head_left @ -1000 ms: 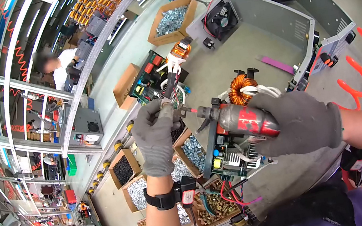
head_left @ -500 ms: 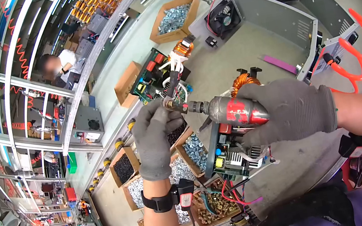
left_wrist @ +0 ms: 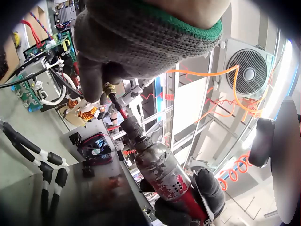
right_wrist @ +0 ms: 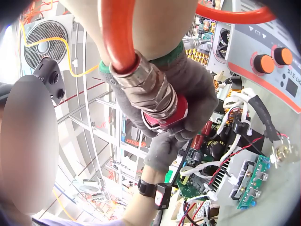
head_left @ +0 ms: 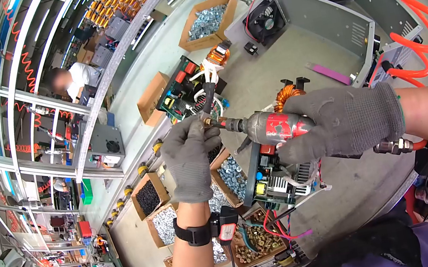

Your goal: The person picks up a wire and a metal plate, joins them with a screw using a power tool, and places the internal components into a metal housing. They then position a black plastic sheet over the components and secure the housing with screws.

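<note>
My right hand (head_left: 346, 121), in a grey glove, grips a red and grey air screwdriver (head_left: 275, 125) that lies level and points left. Its bit (left_wrist: 120, 109) meets a small brass-coloured screw (left_wrist: 109, 89), which the gloved fingertips of my left hand (head_left: 192, 154) pinch. Both hands are held above a green circuit board (head_left: 276, 179) with white and red wires. In the right wrist view the right hand (right_wrist: 190, 89) wraps the screwdriver's tail (right_wrist: 155, 101), where an orange air hose (right_wrist: 116, 33) plugs in.
Cardboard boxes of screws (head_left: 227, 174) sit under my left hand, and another box (head_left: 205, 20) stands further back. A grey metal chassis (head_left: 321, 28) with a fan, a copper coil (head_left: 284, 95) and a second board (head_left: 183, 90) lie on the bench. A person (head_left: 70, 79) works at far left.
The screwdriver moved left until its bit reached my left fingertips, then both hands rose slightly. The orange hose swung upward at right.
</note>
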### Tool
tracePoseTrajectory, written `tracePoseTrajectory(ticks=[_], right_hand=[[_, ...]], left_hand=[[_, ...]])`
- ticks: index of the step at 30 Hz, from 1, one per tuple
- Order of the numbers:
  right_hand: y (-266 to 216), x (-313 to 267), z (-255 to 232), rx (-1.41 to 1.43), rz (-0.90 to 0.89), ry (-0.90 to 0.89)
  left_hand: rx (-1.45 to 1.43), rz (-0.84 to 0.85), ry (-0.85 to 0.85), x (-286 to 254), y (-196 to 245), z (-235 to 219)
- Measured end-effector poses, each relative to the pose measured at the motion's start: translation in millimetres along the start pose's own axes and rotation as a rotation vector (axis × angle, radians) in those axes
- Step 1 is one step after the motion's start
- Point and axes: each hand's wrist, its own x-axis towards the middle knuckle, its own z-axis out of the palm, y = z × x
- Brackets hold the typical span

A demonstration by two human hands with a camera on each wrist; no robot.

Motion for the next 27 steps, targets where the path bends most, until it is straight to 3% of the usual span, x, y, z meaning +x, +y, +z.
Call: tracePoseTrajectory(ticks=[2,6,9,11,16,18,19,21,27], right_hand=[[5.3,-2.0,5.6,-0.145,-0.154,0.017],[5.8,-3.0,7.8,-0.135,-0.185,0.066],[4.2,-4.4,6.0,0.021,-0.033,0.01],[9.3,-3.0,6.9,-0.187,-0.242,0.096],[16.0,-3.9,9.6,-0.164,-0.258,0.073],[15.5,-5.1,8.4,-0.158,-0.255,0.057],[11.8,-6.7,5.1,-0.067,-0.165,0.026],[8.7,-7.2,1.7,0.024,-0.076,-0.005],[7.7,-7.7,-1.7,-0.353,-0.221,-0.053]], left_hand=[[0.023,-0.02,0.0,0.0,-0.3,0.7],[0.025,-0.034,-0.002,0.9,-5.8,1.6],[0.067,-0.049,-0.033,0.9,-7.2,2.7],[0.059,-0.038,-0.038,0.7,-7.7,4.5],[0.104,-0.054,-0.079,4.5,-12.5,1.0],[0.205,-0.065,-0.28,10.2,-12.5,-10.1],[0.204,-0.066,-0.28,12.3,-9.2,-13.9],[0.138,-0.371,-0.425,16.5,0.5,-16.8],[-0.064,-0.526,-0.452,33.8,-8.1,-18.3]])
